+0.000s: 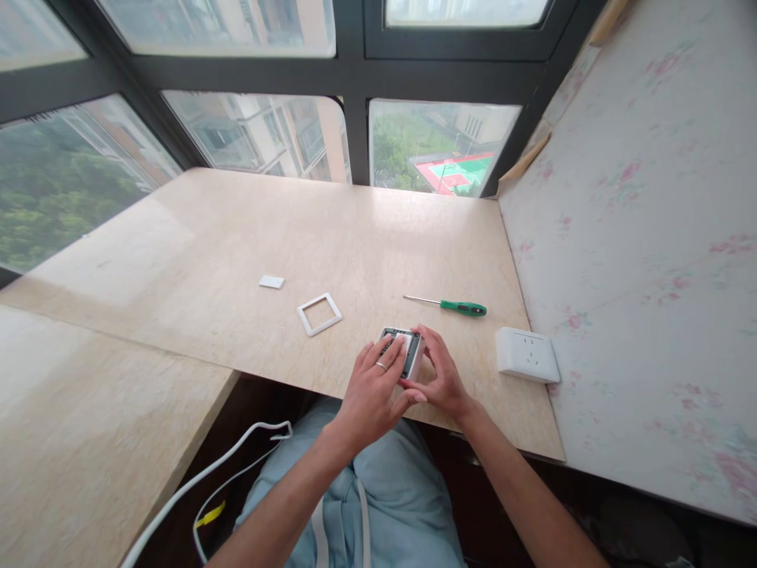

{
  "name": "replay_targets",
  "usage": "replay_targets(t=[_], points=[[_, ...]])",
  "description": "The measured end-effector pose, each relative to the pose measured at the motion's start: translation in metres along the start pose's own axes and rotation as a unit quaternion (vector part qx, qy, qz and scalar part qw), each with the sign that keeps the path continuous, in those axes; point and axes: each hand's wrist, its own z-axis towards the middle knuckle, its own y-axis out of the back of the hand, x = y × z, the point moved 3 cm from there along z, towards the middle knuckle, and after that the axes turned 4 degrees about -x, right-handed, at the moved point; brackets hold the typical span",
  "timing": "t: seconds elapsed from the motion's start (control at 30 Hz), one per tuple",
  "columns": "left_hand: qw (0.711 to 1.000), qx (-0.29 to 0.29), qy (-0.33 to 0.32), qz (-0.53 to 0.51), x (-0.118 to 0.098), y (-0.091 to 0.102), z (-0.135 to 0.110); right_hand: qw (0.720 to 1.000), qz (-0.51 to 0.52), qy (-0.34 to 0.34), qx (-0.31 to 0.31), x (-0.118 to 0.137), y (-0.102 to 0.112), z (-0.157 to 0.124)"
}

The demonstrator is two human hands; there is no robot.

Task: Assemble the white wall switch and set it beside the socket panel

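Note:
At the front edge of the tabletop, both hands are on a small square wall switch (418, 347) with white sides, a dark inner frame and a white middle piece. My left hand (375, 386), with a ring on one finger, lays its closed fingers over the top face and covers part of it; its thumb reaches below. My right hand (442, 377) grips the right side between fingers and thumb. To the left lie a white square cover frame (303, 319) and a small white rectangular plate (271, 282). A green-handled screwdriver (464, 308) lies farther back on the right.
A white socket box (528, 355) stands against the flowered wall (639, 276) on the right. Dark-framed windows (355, 142) bound the tabletop (236, 229) at the back. A white cable (204, 457) hangs below the front edge, left of my legs.

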Motion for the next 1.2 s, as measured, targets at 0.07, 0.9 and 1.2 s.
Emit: replay_targets(t=[0.07,0.9,1.2], points=[[1.000,0.010,-0.010,0.022,-0.002,-0.005,-0.002,1.000,0.003,0.012,0.028,-0.003,-0.004,-0.002],[0.986,0.033,0.056,-0.153,0.097,-0.011,-0.008,0.977,0.031,-0.149,0.152,-0.016,0.005,0.013],[0.985,0.036,0.046,-0.162,0.089,-0.012,0.007,0.982,-0.002,-0.163,0.097,0.008,0.010,0.077]])
